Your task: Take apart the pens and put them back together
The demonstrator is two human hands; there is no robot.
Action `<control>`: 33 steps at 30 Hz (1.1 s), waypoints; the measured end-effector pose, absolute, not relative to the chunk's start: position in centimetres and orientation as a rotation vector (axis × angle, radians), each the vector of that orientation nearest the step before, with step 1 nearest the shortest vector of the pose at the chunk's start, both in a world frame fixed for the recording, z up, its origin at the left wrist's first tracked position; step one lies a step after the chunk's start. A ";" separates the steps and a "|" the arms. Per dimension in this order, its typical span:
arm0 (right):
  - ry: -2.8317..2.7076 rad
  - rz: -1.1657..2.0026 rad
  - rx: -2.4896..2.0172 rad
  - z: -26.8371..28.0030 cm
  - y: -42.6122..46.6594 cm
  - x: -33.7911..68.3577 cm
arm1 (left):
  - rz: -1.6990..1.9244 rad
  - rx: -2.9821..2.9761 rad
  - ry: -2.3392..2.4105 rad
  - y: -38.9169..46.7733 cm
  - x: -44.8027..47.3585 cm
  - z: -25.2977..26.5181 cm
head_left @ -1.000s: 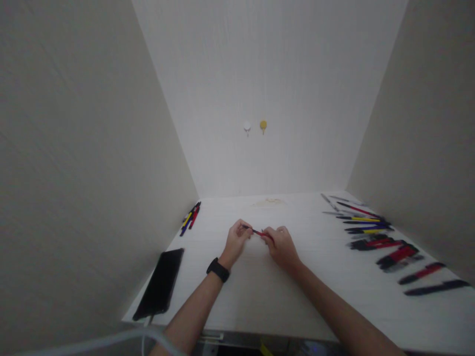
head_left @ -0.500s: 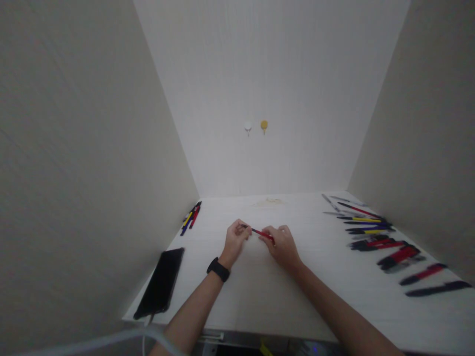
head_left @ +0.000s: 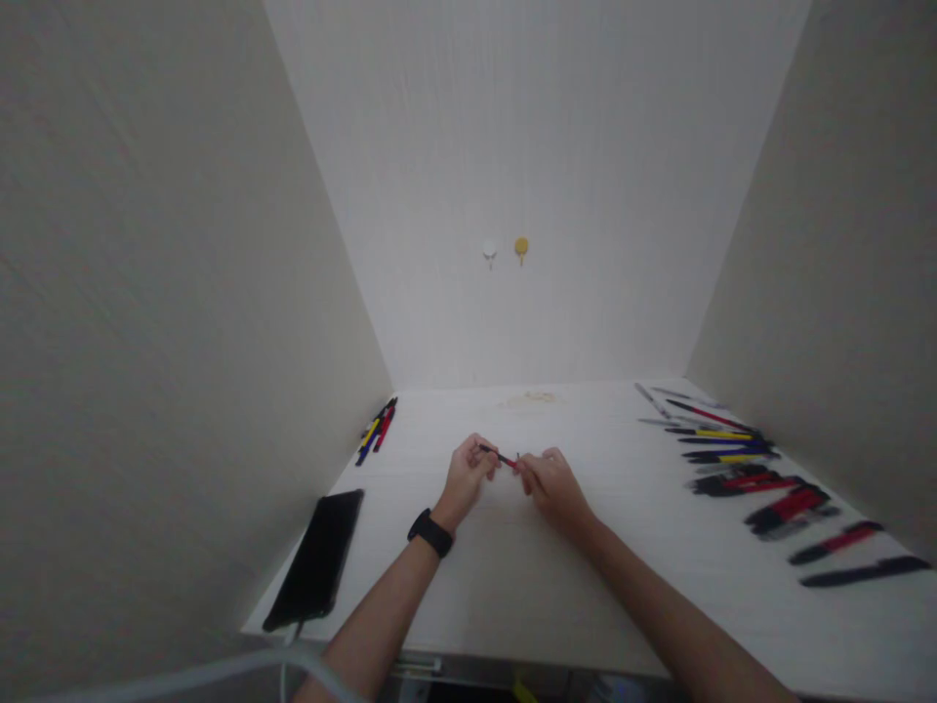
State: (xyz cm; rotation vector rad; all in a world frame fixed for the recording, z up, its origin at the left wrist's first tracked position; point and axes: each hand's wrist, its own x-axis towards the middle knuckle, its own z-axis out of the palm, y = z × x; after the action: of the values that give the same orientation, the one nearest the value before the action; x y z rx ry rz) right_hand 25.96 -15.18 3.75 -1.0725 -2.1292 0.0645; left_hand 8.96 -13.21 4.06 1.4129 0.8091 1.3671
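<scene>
Over the middle of the white table, my left hand (head_left: 467,475) pinches a slim pen (head_left: 505,459), black toward the left and red toward the right. A black band (head_left: 430,533) circles the left wrist. At the pen's red end my right hand (head_left: 554,486) has its fingers closed, and they hide that end. A tiny dark piece (head_left: 518,456) sticks up at the right fingertips, too small to name.
Several black, red and yellow pens (head_left: 377,431) lie by the left wall, with a black phone (head_left: 316,561) and its white cable (head_left: 220,674) nearer me. Along the right side are rows of pens and pen parts (head_left: 787,508). Two hooks (head_left: 521,246) are on the back wall.
My right fingers have shifted slightly left along the pen and curled in, covering most of its red part. A tiny dark piece now shows at their tips. My left hand is almost still.
</scene>
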 end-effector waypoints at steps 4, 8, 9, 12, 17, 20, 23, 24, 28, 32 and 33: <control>-2.030 0.085 -1.141 3.9 -15.5 25.9 | 1.418 1.400 0.854 -13.2 9.0 4.1; -1.964 0.023 -1.192 3.7 -15.5 25.9 | 1.430 1.402 0.880 -13.1 9.0 4.0; -1.970 0.012 -1.185 3.6 -15.5 25.9 | 1.424 1.405 0.878 -13.0 8.9 3.9; -1.976 -0.005 -1.166 3.5 -15.3 26.0 | 1.387 1.415 0.858 -12.8 8.9 3.6; -2.010 0.020 -1.143 3.7 -15.3 26.1 | 1.333 1.420 0.857 -12.7 8.8 3.3; -2.076 0.032 -1.120 3.7 -15.3 26.1 | 1.315 1.443 0.841 -12.6 8.8 3.3; -2.147 0.050 -1.094 3.5 -15.1 26.1 | 1.314 1.451 0.829 -12.6 8.8 3.2; -2.161 0.067 -1.092 3.5 -15.1 26.1 | 1.316 1.454 0.825 -12.6 8.8 3.2; -2.155 0.139 -1.123 3.5 -14.9 26.1 | 1.343 1.428 0.839 -12.4 8.9 3.0; -2.019 0.070 -1.205 3.9 -15.2 26.0 | 1.386 1.377 0.867 -12.4 8.9 3.0; -1.998 0.046 -1.216 3.9 -15.3 26.0 | 1.386 1.375 0.867 -12.4 9.0 3.1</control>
State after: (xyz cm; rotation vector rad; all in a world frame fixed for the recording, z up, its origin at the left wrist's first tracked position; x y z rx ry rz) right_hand 25.96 -15.27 3.91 -1.2164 -1.9978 0.0456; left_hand 8.95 -12.44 3.10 1.3751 0.8673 1.3859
